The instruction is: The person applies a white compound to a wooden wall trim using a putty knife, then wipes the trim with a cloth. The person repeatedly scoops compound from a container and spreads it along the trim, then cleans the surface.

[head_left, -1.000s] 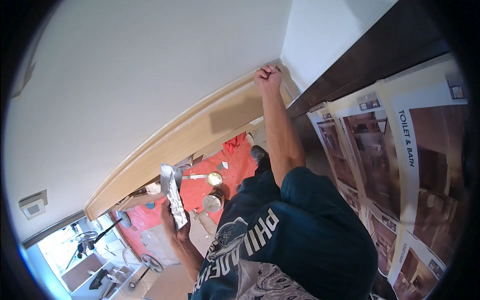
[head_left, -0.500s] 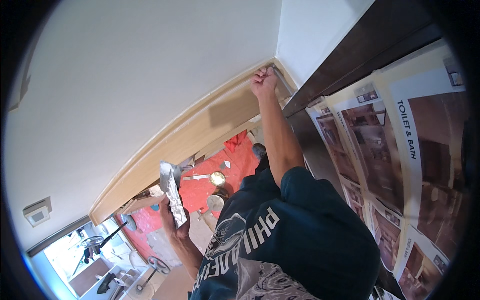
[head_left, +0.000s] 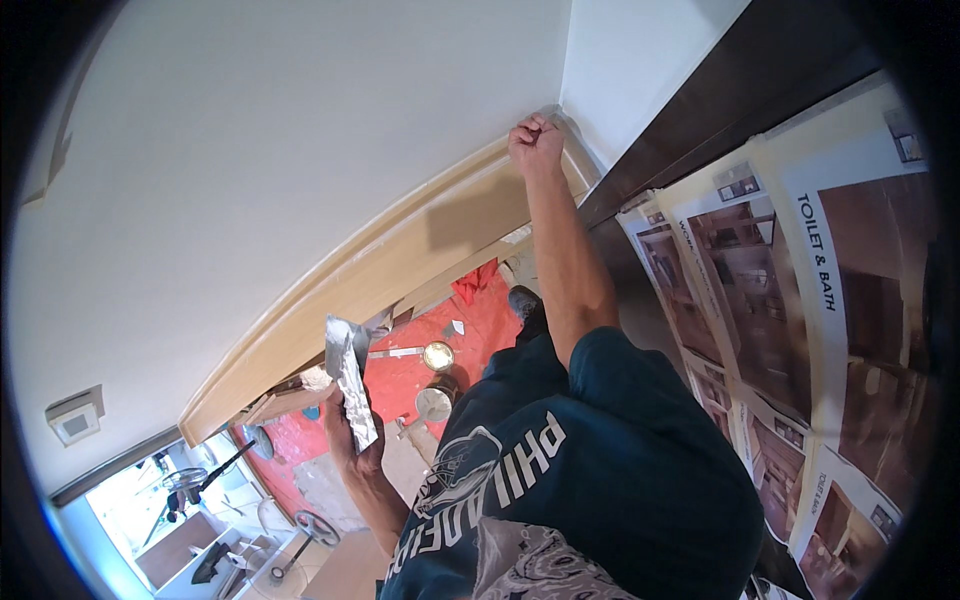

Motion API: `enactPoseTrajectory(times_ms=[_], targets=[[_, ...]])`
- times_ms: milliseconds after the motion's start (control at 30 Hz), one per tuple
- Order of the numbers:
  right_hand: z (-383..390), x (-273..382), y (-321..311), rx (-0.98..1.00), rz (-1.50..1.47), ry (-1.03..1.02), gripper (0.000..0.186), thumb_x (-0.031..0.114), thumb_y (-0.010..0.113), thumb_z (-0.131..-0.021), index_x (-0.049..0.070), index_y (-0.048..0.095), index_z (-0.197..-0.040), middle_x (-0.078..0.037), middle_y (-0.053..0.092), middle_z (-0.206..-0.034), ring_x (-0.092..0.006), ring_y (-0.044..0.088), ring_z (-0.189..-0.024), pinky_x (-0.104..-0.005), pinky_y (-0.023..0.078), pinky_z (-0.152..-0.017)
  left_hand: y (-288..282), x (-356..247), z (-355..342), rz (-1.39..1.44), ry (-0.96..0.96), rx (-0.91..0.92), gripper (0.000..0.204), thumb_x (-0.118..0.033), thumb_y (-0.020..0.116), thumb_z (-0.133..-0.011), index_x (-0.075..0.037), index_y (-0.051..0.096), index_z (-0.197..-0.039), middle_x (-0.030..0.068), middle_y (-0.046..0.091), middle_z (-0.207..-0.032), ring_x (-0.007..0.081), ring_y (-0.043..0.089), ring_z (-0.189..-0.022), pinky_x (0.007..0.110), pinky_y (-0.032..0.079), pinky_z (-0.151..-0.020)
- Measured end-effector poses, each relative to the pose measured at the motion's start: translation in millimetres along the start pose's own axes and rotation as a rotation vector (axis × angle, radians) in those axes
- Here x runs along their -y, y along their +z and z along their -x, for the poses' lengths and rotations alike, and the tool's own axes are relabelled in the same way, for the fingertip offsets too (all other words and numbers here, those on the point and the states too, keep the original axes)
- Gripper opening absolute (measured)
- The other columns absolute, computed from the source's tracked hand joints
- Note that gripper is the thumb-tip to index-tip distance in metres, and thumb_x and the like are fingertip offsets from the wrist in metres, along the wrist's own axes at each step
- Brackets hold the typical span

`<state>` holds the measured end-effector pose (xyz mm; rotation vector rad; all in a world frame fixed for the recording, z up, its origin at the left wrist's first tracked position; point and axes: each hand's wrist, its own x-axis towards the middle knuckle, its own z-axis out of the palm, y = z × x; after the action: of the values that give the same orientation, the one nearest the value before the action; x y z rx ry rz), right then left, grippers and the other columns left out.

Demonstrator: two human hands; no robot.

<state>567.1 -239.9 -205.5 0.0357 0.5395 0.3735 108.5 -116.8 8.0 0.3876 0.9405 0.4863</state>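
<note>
High up, where two white walls meet above a light wooden trim, my right hand is closed in a fist. A small grey blade, apparently a putty knife's, shows past its fingers against the corner. Most of the tool is hidden by the fist. Lower and to the left, my left hand grips the bottom end of a long narrow tray covered in crumpled silver foil, held tilted nearly upright. The tray's inside cannot be made out.
Below lies red floor sheeting, with an open bucket and a round can on it. Printed picture sheets are taped along the right beside a dark panel. A wall switch and a fan are at left.
My right hand has moved slightly up, from the wooden trim toward the wall corner above it. The left hand and foil-covered tray have barely shifted.
</note>
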Motion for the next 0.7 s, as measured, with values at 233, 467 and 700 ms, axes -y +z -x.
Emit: enactPoseTrajectory(times_ms=[233,467,700], targets=[[4,2,2,0.033,-0.005,0.015,0.029,0.02,0.032,-0.099,0.01,0.045,-0.075,0.002,0.043,-0.062,-0.0079,0.044,-0.052,-0.0196,0.029,-0.037,-13,-6,14,0.004,-0.027,0.007,0.016,-0.01,0.046,-0.094,0.002,0.052,-0.103,0.0076,0.063,-0.074,0.0081,0.058,-0.049,0.018,0.05,-0.038],[28,-3,-19,0.035,0.177,-0.065,0.024,0.025,0.038,-0.1,0.012,0.045,-0.081,0.001,0.043,-0.062,-0.0091,0.041,-0.049,-0.0189,0.028,-0.037,-18,-5,28,0.072,-0.033,-0.056,0.014,-0.011,0.047,-0.094,0.001,0.053,-0.097,0.0064,0.062,-0.072,0.0098,0.057,-0.045,0.02,0.053,-0.039],[44,21,-55,-0.108,1.604,-0.464,0.045,0.033,0.05,-0.093,0.016,0.043,-0.134,-0.01,0.061,-0.08,-0.0241,0.059,-0.066,-0.0352,0.049,-0.057,-31,1,21,0.09,-0.054,-0.002,0.016,-0.01,0.047,-0.094,0.003,0.052,-0.103,0.0077,0.062,-0.075,0.0089,0.058,-0.049,0.018,0.052,-0.039]])
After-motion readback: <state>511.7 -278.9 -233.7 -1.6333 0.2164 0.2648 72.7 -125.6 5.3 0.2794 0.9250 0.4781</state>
